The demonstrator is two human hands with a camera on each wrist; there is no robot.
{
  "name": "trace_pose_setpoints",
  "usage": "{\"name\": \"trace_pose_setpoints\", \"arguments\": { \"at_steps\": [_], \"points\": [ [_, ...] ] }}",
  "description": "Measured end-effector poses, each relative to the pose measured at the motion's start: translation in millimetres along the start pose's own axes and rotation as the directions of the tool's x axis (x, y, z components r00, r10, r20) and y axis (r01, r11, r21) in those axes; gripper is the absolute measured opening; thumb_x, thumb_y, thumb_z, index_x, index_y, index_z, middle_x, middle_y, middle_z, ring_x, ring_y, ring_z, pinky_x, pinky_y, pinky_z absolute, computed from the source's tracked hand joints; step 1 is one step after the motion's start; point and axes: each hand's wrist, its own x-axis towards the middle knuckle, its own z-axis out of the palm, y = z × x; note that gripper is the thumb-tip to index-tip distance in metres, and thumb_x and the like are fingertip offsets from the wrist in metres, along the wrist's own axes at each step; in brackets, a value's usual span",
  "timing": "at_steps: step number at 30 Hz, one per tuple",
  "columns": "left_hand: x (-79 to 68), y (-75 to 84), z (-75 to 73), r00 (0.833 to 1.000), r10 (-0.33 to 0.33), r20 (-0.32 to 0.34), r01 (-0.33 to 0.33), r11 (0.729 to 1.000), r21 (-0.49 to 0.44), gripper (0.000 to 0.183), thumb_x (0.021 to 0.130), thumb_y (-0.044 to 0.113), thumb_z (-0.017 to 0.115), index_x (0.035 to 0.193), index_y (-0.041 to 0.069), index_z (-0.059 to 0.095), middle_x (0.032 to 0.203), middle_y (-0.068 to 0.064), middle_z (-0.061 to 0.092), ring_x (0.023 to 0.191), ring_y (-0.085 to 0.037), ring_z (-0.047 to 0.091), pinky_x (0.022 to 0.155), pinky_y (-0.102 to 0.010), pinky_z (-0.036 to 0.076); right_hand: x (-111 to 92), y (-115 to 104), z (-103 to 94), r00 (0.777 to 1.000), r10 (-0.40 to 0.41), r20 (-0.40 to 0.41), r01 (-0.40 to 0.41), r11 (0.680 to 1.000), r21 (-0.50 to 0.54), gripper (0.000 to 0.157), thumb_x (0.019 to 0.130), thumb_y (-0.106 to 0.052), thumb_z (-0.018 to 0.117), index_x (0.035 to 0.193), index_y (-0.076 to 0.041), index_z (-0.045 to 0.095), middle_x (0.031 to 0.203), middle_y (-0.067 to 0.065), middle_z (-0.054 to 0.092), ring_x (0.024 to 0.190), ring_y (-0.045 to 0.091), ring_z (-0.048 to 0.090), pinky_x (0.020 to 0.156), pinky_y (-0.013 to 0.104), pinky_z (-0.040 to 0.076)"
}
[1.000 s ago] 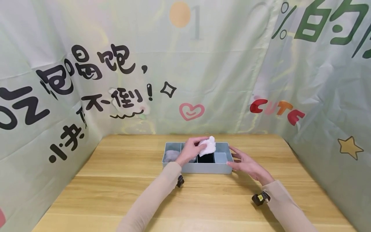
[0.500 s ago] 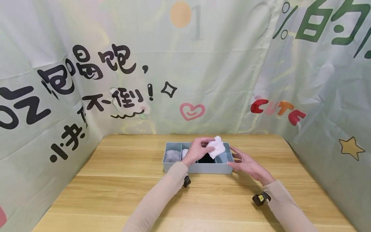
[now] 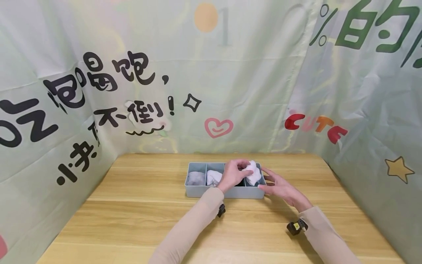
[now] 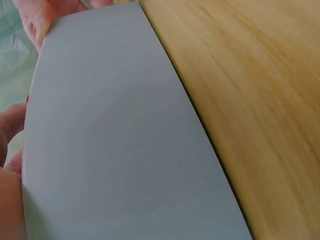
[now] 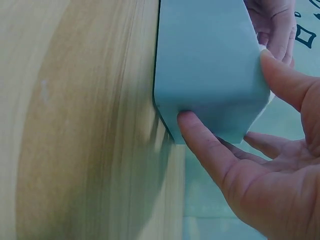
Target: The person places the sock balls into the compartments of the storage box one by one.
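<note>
A grey-blue storage box (image 3: 197,192) with a row of compartments stands toward the back of the table. My left hand (image 3: 233,174) pinches a small white cloth bundle (image 3: 254,176), perhaps a folded sock, in the rightmost compartment. My right hand (image 3: 280,187) holds the box's right end, its thumb at the front rim and its fingers along the end wall (image 5: 220,115). A grey cloth bundle (image 3: 196,178) fills the leftmost compartment, beside a white one (image 3: 214,177). The third compartment is mostly hidden by my left hand; something dark shows there.
The wooden table (image 3: 132,216) ends at a printed fabric backdrop (image 3: 250,91) at the back and sides. A small dark camera (image 3: 295,226) sits on the right wrist, another (image 3: 221,210) on the left.
My left hand has moved right and then down, taking the white cloth bundle from above the dark compartment into the rightmost one. The right hand stays at the box's end.
</note>
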Motion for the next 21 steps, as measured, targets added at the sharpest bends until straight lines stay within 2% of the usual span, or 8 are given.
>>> {"name": "trace_pose_setpoints", "arguments": {
  "at_steps": [5,13,18,21],
  "points": [
    [-1.3,-1.0,-0.6,1.0,0.003,0.031,-0.003,1.0,-0.01,0.025,0.087,0.022,0.076,0.108,0.01,0.075,0.105,-0.006,0.074,0.097,-0.015,0.067,0.081,-0.024,0.054,0.7,1.0,0.8,1.0,-0.017,0.006,0.017,1.0,-0.006,0.086,0.096,-0.022,0.065,0.159,-0.011,0.007,0.154,0.036,0.021,0.136,0.049,0.036,0.103,0.049,0.046],
    [-2.5,-6.7,-8.4,0.999,-0.024,0.036,0.027,0.996,-0.082,0.019,0.089,0.015,0.073,0.107,0.01,0.075,0.101,-0.003,0.074,0.091,-0.009,0.067,0.076,-0.023,0.054,1.4,0.8,0.2,1.0,-0.021,0.009,0.021,1.0,0.0,0.088,0.094,-0.023,0.067,0.159,-0.012,0.008,0.154,0.036,0.02,0.137,0.049,0.035,0.104,0.049,0.045],
    [-3.9,-7.8,-18.8,0.999,-0.008,0.037,0.013,0.993,-0.115,0.018,0.09,0.016,0.072,0.106,0.009,0.075,0.098,0.001,0.074,0.086,-0.007,0.065,0.071,-0.022,0.054,0.5,-2.1,0.4,1.0,-0.016,0.009,0.016,1.0,-0.015,0.089,0.094,-0.026,0.067,0.159,-0.012,0.008,0.154,0.036,0.02,0.138,0.05,0.033,0.105,0.051,0.044],
    [-6.4,-8.7,-26.4,0.999,0.004,0.033,0.0,0.993,-0.114,0.018,0.091,0.017,0.071,0.107,0.01,0.075,0.099,0.001,0.074,0.086,-0.007,0.065,0.073,-0.022,0.054,-0.5,-3.8,0.1,1.0,-0.003,0.008,0.003,1.0,-0.024,0.089,0.094,-0.026,0.067,0.159,-0.013,0.008,0.155,0.035,0.019,0.139,0.05,0.032,0.106,0.053,0.042]
  ]
}}
